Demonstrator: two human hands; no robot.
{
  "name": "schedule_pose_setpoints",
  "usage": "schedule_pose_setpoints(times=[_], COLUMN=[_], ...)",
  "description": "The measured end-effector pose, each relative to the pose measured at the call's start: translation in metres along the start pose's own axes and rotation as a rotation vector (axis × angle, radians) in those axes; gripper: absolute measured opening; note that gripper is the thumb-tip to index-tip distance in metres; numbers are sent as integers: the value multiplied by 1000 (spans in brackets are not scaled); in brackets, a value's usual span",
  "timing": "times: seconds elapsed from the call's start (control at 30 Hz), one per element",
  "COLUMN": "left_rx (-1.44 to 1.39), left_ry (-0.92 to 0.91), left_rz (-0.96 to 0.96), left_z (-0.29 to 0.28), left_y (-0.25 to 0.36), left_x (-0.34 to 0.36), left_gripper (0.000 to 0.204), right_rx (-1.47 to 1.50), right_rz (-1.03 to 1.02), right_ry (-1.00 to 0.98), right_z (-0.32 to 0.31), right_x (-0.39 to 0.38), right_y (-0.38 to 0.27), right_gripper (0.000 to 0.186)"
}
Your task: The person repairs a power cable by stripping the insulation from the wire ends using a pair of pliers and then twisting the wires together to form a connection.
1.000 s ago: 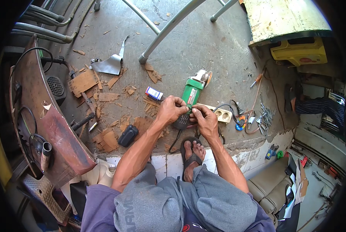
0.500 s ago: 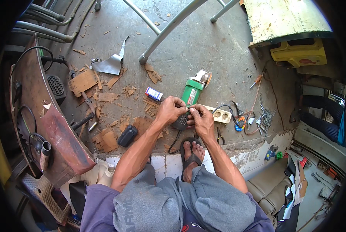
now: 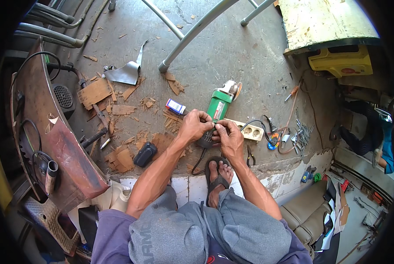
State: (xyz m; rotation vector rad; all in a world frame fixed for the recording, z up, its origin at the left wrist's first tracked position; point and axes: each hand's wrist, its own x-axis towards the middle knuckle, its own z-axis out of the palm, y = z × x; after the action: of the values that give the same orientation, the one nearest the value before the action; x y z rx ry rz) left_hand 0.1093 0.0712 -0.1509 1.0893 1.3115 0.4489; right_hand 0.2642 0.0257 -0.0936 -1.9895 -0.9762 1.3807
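Note:
My left hand [image 3: 194, 127] and my right hand [image 3: 230, 138] meet fingertip to fingertip, each in a pinch. Between them is a small pale bit, too tiny to name. Just beyond and beneath my fingers a green angle grinder [image 3: 219, 105] lies on the floor, its metal head and worn disc [image 3: 237, 91] pointing away from me. Its dark rear end is partly covered by my hands, and a black cord runs from it toward my foot. A blue-and-white small box [image 3: 175, 106] lies left of my left hand. To the right of my right hand sits a cream power strip [image 3: 252, 131].
Pliers [image 3: 250, 155], a screwdriver [image 3: 291, 93] and a pile of screws [image 3: 302, 137] lie at right. Torn brown board pieces [image 3: 95, 93] and a black case [image 3: 145, 154] are at left. Metal legs [image 3: 197, 33] stand ahead. Another person [image 3: 368, 132] is at far right.
My hands stay almost still, fingertips together at the same spot. At the far right the other person has shifted, with legs and a blue-clad arm now placed differently.

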Motion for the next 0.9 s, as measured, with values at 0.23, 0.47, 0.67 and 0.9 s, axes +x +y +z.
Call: schedule_pose_setpoints(times=[0.23,0.47,0.67,0.9], left_rx=[10,-17,4,-24], left_ry=[10,-30,-6,-53], left_rz=[20,-9,20,3], left_z=[1,1,0,-4], left_y=[0,-4,-2,-1], left_x=[1,4,1,0], left_gripper=[30,31,32,32], right_rx=[76,29,-35,-112], right_rz=[114,-5,-31,-72], right_ry=[1,42,57,78], right_z=[-2,4,7,9], right_x=[5,8,6,5], right_y=[11,16,12,7], right_gripper=[22,23,24,24])
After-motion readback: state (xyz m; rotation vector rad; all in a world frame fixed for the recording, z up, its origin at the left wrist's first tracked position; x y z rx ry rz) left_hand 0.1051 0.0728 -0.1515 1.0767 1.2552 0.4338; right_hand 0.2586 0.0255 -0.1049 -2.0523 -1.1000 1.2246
